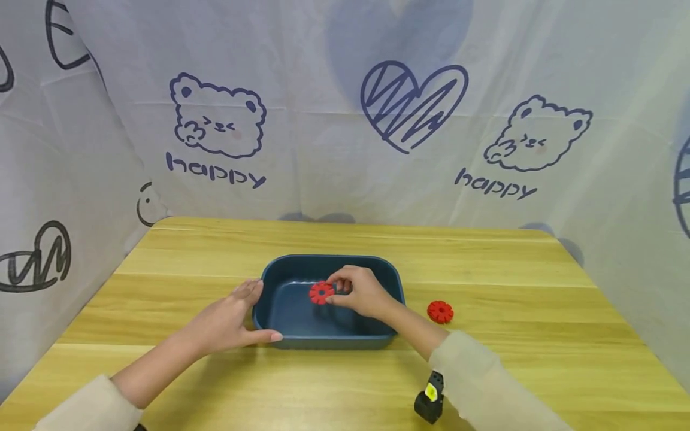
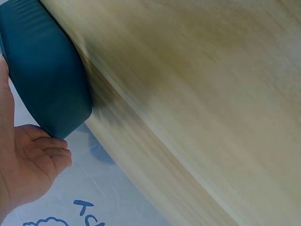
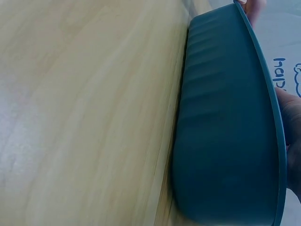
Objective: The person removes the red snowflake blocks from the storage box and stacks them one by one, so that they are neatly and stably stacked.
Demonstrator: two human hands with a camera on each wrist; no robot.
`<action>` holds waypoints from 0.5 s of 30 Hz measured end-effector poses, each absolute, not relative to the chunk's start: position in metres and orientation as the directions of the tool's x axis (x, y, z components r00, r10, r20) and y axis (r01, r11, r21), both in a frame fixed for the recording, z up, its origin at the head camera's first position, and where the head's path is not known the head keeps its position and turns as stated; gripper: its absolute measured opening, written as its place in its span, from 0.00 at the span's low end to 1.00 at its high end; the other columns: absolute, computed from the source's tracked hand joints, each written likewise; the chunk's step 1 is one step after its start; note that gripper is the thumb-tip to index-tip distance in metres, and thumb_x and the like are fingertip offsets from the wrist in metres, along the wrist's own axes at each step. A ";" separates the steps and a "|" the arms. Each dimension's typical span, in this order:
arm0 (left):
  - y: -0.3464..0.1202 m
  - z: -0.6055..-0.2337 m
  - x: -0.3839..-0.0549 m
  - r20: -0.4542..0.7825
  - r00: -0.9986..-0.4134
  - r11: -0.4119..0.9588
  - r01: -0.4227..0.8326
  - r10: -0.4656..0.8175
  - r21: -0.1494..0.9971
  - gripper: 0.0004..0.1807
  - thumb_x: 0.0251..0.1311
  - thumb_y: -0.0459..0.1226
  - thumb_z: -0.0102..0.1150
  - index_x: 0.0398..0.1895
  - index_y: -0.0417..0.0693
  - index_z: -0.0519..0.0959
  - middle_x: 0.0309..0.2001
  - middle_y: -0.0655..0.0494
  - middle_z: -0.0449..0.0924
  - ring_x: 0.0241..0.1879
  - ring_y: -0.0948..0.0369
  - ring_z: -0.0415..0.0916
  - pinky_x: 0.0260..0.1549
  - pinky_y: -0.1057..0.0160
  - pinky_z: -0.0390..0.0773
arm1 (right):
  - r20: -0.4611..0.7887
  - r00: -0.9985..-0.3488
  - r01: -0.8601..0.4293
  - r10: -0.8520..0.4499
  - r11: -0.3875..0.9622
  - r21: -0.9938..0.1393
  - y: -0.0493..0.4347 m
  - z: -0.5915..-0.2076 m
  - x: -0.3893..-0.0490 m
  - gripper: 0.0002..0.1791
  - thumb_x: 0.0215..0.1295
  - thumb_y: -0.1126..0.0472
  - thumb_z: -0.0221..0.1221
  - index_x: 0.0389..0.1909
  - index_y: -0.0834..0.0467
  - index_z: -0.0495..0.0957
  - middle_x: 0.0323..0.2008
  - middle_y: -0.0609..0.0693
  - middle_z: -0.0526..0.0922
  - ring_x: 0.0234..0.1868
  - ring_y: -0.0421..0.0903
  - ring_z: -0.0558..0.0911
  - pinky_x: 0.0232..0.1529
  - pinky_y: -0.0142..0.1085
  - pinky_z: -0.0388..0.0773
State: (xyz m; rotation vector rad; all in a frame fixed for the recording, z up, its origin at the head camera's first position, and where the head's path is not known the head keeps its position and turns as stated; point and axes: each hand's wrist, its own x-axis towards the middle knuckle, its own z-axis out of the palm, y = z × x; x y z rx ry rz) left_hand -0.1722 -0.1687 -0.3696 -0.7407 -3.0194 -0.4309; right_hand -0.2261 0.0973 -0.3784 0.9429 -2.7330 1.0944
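Note:
A dark blue plastic basin (image 1: 329,342) stands on the wooden table. My left hand (image 1: 232,317) holds its left end, the thumb along the front rim and the fingers at the left side; the left wrist view shows this hand (image 2: 35,162) loosely bent against the basin's corner. Between thumb and fingertips my right hand (image 1: 361,291) pinches a red notched snowflake building disc (image 1: 318,297) over the basin's inside. To the right of the basin, more red disc (image 1: 440,312) lies on the table, seemingly stacked. In the right wrist view the basin wall (image 3: 225,122) hides the pinched disc.
The wooden tabletop (image 1: 215,251) reaches back to a white cloth (image 1: 312,149) with printed bears and hearts. A small black device with a yellow patch (image 1: 429,398) sits beside the right sleeve (image 1: 485,383).

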 end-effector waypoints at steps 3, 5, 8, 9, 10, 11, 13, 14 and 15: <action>-0.169 -0.370 -0.172 0.067 -0.886 0.848 0.459 0.458 0.266 0.57 0.47 0.67 0.56 0.65 0.27 0.59 0.66 0.31 0.58 0.65 0.38 0.57 0.54 0.42 0.70 | 0.290 -0.804 -0.574 -0.518 0.554 -0.602 0.101 -0.378 -0.224 0.14 0.51 0.62 0.68 0.38 0.63 0.81 0.26 0.50 0.76 0.27 0.38 0.69 0.29 0.26 0.70; -0.170 -0.370 -0.172 0.068 -0.885 0.846 0.461 0.461 0.268 0.57 0.47 0.67 0.56 0.65 0.27 0.59 0.66 0.31 0.58 0.66 0.38 0.57 0.54 0.42 0.70 | 0.309 -0.800 -0.585 -0.515 0.549 -0.597 0.103 -0.378 -0.223 0.14 0.50 0.62 0.68 0.38 0.63 0.81 0.26 0.50 0.76 0.27 0.39 0.69 0.29 0.27 0.70; -0.170 -0.371 -0.172 0.072 -0.884 0.844 0.463 0.461 0.271 0.57 0.47 0.67 0.56 0.65 0.26 0.59 0.66 0.31 0.58 0.66 0.38 0.57 0.54 0.42 0.69 | 0.328 -0.794 -0.595 -0.512 0.544 -0.591 0.106 -0.380 -0.221 0.13 0.51 0.63 0.68 0.38 0.63 0.81 0.26 0.50 0.76 0.27 0.42 0.70 0.29 0.27 0.70; -0.170 -0.371 -0.172 0.074 -0.885 0.844 0.462 0.461 0.271 0.57 0.47 0.67 0.56 0.65 0.26 0.59 0.66 0.31 0.58 0.66 0.38 0.57 0.54 0.42 0.69 | 0.332 -0.793 -0.597 -0.511 0.542 -0.591 0.107 -0.380 -0.220 0.13 0.51 0.63 0.68 0.38 0.62 0.81 0.26 0.50 0.76 0.27 0.42 0.70 0.29 0.27 0.70; -0.170 -0.371 -0.172 0.074 -0.885 0.845 0.461 0.459 0.272 0.57 0.47 0.67 0.56 0.65 0.26 0.59 0.66 0.31 0.58 0.66 0.38 0.57 0.55 0.42 0.69 | 0.333 -0.793 -0.597 -0.510 0.542 -0.591 0.108 -0.381 -0.220 0.13 0.51 0.63 0.68 0.38 0.62 0.81 0.26 0.50 0.76 0.27 0.42 0.71 0.29 0.27 0.70; -0.171 -0.371 -0.172 0.074 -0.886 0.845 0.460 0.458 0.272 0.57 0.47 0.66 0.56 0.65 0.26 0.59 0.66 0.31 0.58 0.66 0.38 0.57 0.55 0.42 0.69 | 0.331 -0.795 -0.595 -0.509 0.543 -0.593 0.109 -0.382 -0.219 0.13 0.51 0.63 0.67 0.39 0.62 0.81 0.26 0.50 0.76 0.27 0.43 0.71 0.30 0.27 0.71; -0.170 -0.371 -0.172 0.075 -0.886 0.847 0.459 0.457 0.268 0.57 0.47 0.66 0.56 0.65 0.26 0.59 0.66 0.31 0.59 0.66 0.38 0.57 0.55 0.41 0.69 | 0.324 -0.800 -0.586 -0.505 0.545 -0.600 0.112 -0.384 -0.217 0.13 0.51 0.63 0.67 0.39 0.62 0.81 0.26 0.50 0.75 0.28 0.42 0.71 0.30 0.27 0.71; -0.170 -0.371 -0.172 0.074 -0.887 0.848 0.458 0.455 0.266 0.57 0.47 0.66 0.56 0.65 0.26 0.59 0.66 0.31 0.59 0.66 0.38 0.57 0.55 0.41 0.69 | 0.319 -0.803 -0.581 -0.503 0.547 -0.603 0.113 -0.385 -0.216 0.13 0.51 0.63 0.67 0.39 0.62 0.81 0.26 0.50 0.75 0.28 0.42 0.71 0.30 0.27 0.71; -0.170 -0.371 -0.172 0.073 -0.888 0.850 0.456 0.454 0.263 0.57 0.47 0.66 0.57 0.65 0.27 0.59 0.66 0.31 0.59 0.66 0.37 0.57 0.55 0.41 0.69 | 0.313 -0.807 -0.576 -0.501 0.548 -0.606 0.114 -0.385 -0.215 0.13 0.51 0.64 0.67 0.39 0.62 0.81 0.26 0.50 0.75 0.28 0.43 0.71 0.30 0.27 0.71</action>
